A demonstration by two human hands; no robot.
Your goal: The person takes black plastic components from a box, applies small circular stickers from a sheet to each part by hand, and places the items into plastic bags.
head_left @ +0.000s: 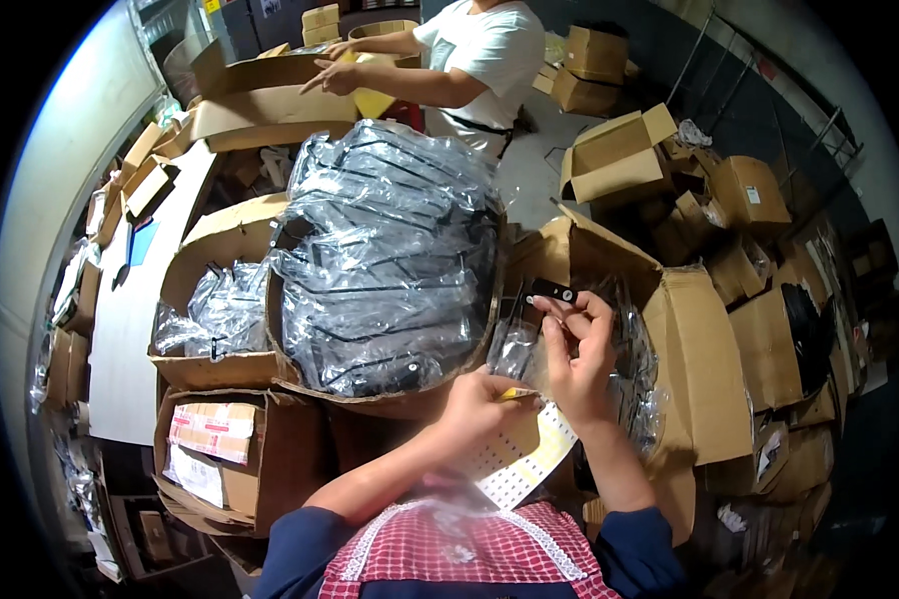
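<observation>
Head view: left hand (477, 404) grips a label sheet (529, 447); right hand (581, 349) pinches a black bracket (551, 291). Bagged parts (390, 265) lie heaped; many labels (506, 485) remain unpeeled.

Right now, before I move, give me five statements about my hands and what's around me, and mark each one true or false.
1. Your left hand holds a label sheet. True.
2. Your right hand is empty. False: it holds a small black part.
3. Clear plastic bags are heaped in the large carton before you. True.
4. The co-worker wears a blue shirt. False: the T-shirt is white.
5. Your apron has a red checked pattern. True.
</observation>
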